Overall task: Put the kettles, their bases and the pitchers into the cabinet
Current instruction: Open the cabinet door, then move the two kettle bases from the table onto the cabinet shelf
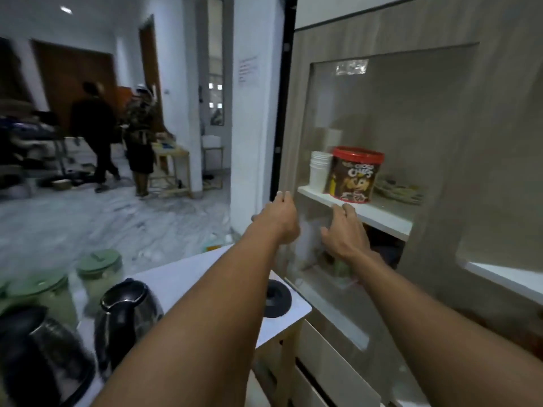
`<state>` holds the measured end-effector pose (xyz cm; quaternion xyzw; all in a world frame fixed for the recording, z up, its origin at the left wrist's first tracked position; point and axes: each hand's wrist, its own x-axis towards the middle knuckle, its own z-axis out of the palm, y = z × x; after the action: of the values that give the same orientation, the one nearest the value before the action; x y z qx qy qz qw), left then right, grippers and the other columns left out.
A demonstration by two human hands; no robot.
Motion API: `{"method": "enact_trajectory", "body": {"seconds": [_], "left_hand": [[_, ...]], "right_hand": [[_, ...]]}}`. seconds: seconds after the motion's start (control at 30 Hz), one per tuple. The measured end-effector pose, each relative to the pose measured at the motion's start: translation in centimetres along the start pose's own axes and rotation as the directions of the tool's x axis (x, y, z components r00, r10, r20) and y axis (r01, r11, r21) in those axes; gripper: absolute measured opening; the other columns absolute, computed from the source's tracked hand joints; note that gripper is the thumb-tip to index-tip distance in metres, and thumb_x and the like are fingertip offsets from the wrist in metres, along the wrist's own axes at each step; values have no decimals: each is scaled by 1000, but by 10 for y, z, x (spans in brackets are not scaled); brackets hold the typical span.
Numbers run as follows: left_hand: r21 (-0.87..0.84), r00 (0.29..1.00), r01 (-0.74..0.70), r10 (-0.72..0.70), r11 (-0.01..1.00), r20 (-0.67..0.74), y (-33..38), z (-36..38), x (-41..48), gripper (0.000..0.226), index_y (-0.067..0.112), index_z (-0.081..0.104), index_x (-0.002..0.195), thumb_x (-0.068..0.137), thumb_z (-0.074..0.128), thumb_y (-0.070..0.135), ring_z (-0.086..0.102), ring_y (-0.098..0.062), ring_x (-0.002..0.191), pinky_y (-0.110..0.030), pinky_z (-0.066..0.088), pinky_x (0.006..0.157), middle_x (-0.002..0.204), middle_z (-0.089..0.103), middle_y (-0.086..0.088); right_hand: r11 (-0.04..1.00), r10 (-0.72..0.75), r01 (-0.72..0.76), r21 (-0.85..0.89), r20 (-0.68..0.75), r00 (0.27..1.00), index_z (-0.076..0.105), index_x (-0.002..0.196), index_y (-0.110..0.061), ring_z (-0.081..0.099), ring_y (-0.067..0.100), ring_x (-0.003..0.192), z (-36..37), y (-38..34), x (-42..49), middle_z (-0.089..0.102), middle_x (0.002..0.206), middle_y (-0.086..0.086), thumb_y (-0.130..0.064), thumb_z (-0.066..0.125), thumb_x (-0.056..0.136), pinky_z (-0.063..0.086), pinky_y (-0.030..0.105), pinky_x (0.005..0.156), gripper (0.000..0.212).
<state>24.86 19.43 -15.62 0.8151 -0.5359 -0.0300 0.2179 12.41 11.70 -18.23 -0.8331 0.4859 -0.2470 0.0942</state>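
Note:
Both my arms reach toward the wooden cabinet (440,83) with its glass door (352,118). My left hand (279,220) is at the door's left edge with fingers extended and holds nothing. Just below the white shelf (379,214), my right hand (346,235) is spread with fingers relaxed and is also empty. On the white table (182,277) at lower left stand two steel kettles (126,315) (38,359) and two blurred pitchers with green lids (100,271) (41,295). A black kettle base (277,298) lies near the table's right corner.
On the shelf stand stacked white cups (319,171), a red-lidded chocolate cereal tub (354,174) and plates (399,190). Blurred items sit in the lower compartment (332,268). Two people (117,136) stand far left across a marble floor.

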Motion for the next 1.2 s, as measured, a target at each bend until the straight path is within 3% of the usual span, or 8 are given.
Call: {"method": "enact_trajectory", "body": {"seconds": [0.1, 0.27, 0.4, 0.6, 0.83, 0.93, 1.1, 1.2], "left_hand": [[2, 983, 183, -183, 983, -24, -28, 21, -4, 65, 8, 24, 146, 92, 57, 19, 40, -35, 135, -56, 39, 105, 154, 27, -9], [24, 899, 436, -436, 900, 26, -73, 66, -20, 81, 10, 7, 155, 94, 58, 31, 27, -32, 145, -56, 31, 112, 164, 8, -7], [29, 805, 587, -588, 809, 77, -110, 112, -24, 88, 11, 0, 156, 94, 59, 34, 18, -30, 149, -57, 23, 116, 166, -1, -7], [-1, 697, 714, -710, 700, 105, -173, 187, -22, 96, 11, 0, 155, 89, 63, 40, 8, -28, 151, -61, 16, 117, 165, 0, -8], [60, 430, 893, -886, 445, 173, -232, 257, -9, 153, 11, -27, 150, 53, 71, 80, -24, -39, 147, -66, 0, 114, 159, -28, -18], [55, 364, 923, -910, 381, 196, -242, 281, -16, 162, 16, -29, 150, 41, 69, 86, -33, -38, 143, -67, -1, 113, 155, -35, -20], [47, 385, 920, -920, 389, 76, -239, 300, -18, 132, 27, 5, 153, 50, 64, 85, -8, -46, 147, -62, 10, 115, 159, -17, -23], [38, 413, 910, -911, 412, -11, -236, 300, -15, 115, 28, 22, 144, 50, 66, 78, 9, -48, 143, -56, 21, 114, 160, -2, -23]], "right_hand": [[996, -89, 86, 25, 137, 987, 30, 149, -17, 39, 36, 137, 40, -1, 20, 21, 160, 7, -27, 56, 91, 40, 53, 109, 64], [977, -211, 196, 79, 317, 925, 36, 143, -13, 45, 39, 129, 102, 2, 32, 31, 153, 9, -28, 53, 89, 43, 49, 102, 58], [969, -243, 233, 77, 427, 871, 30, 148, -16, 40, 37, 135, 165, 14, 35, 23, 158, 6, -38, 54, 92, 43, 47, 102, 65], [985, -135, 173, -11, 578, 805, 14, 155, -22, 22, 38, 146, 258, 42, 43, 7, 164, 6, -55, 64, 84, 35, 54, 110, 93], [984, 55, 80, -161, 695, 717, -21, 153, -35, -1, 47, 149, 346, 67, 56, -27, 161, 11, -84, 66, 58, 21, 65, 113, 137], [986, 95, 40, -165, 731, 676, -28, 148, -41, -12, 51, 147, 369, 70, 58, -33, 159, 13, -88, 66, 52, 13, 68, 113, 142], [992, 60, 10, -122, 556, 829, 10, 151, -35, 14, 55, 140, 389, 74, 47, -4, 161, 17, -81, 61, 60, 24, 60, 114, 114], [998, 40, -12, -59, 505, 862, 23, 146, -34, 26, 52, 132, 387, 73, 46, 8, 157, 16, -73, 63, 58, 32, 56, 110, 105]]}}
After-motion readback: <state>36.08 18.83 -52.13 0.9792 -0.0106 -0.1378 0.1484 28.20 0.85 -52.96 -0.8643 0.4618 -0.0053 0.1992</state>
